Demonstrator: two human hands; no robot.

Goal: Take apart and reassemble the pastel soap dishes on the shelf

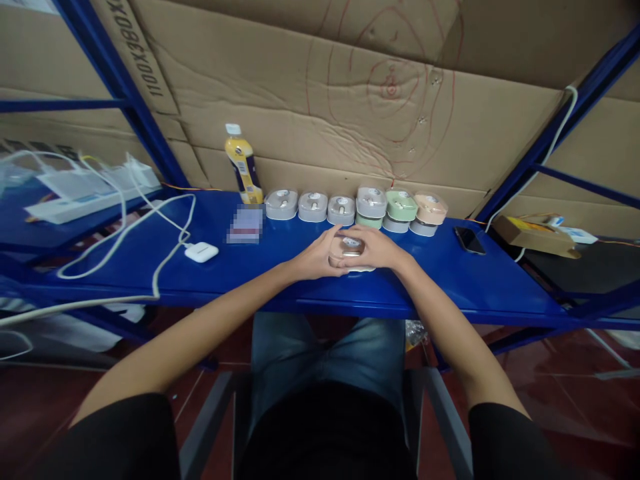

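Note:
Both hands are wrapped round a small rounded-square box (353,245), pinkish, with a clear lid and a shiny metallic-looking part on it. My left hand (318,256) grips its left side, and my right hand (380,249) closes on its right side. The fingers cover much of the box. Something pale shows beneath it on the blue shelf (280,257). Just behind my hands stands a row of similar boxes: several grey ones (313,207), a green one (401,206) and a peach one (431,209). On the right of the row they are stacked in twos.
Left of the boxes stands a yellow drink bottle (244,167), with a blurred card (245,224) before it. A white earphone case (201,252) lies near white cables (159,267) and a power strip (90,197). To the right are a phone (469,240) and an open cardboard box (535,237).

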